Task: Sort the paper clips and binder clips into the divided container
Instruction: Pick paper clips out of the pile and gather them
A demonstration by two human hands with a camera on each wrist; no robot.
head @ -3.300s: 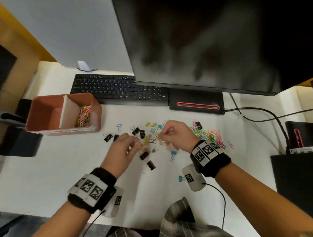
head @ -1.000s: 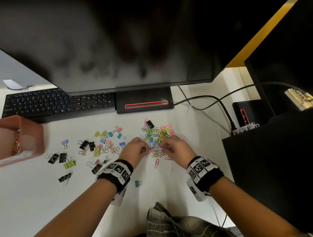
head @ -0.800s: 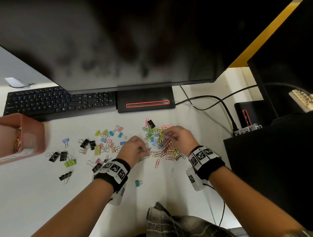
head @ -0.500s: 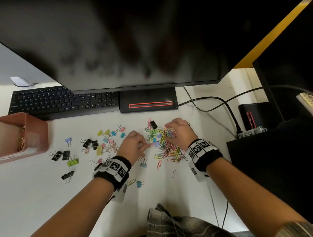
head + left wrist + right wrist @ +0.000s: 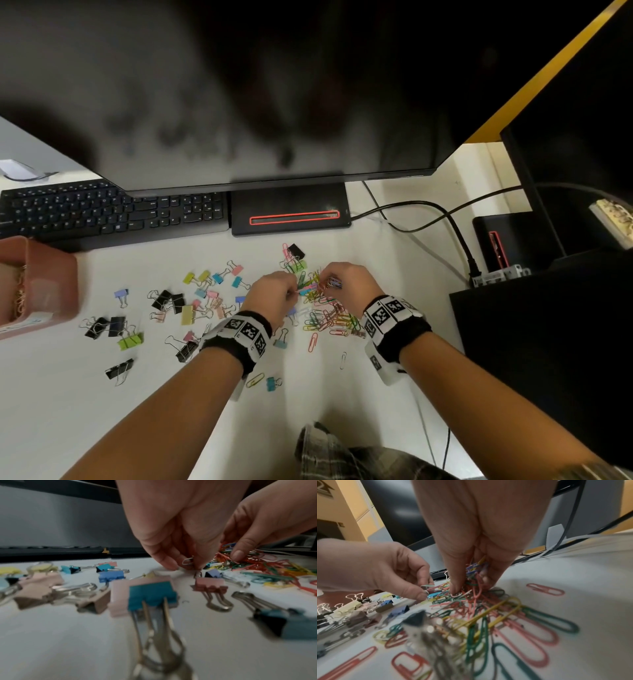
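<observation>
A heap of coloured paper clips [image 5: 329,317] lies on the white desk in front of the monitor stand. My right hand [image 5: 344,279] grips a bunch of paper clips [image 5: 475,569] above that heap. My left hand [image 5: 274,294] pinches a paper clip [image 5: 187,561] at the heap's left edge. Black and coloured binder clips [image 5: 171,301] are scattered to the left of the hands. The reddish divided container [image 5: 51,274] stands at the far left, with paper clips [image 5: 20,291] in one compartment.
A black keyboard [image 5: 113,212] and the monitor stand [image 5: 291,209] lie behind the clips. Cables [image 5: 428,212] run right to a black box [image 5: 548,342]. A few stray clips [image 5: 274,382] lie near my left forearm.
The view swung from the container to the paper clip heap. Both hands moved to the heap; within the last second the right hand reached further in and gathered a bunch of clips.
</observation>
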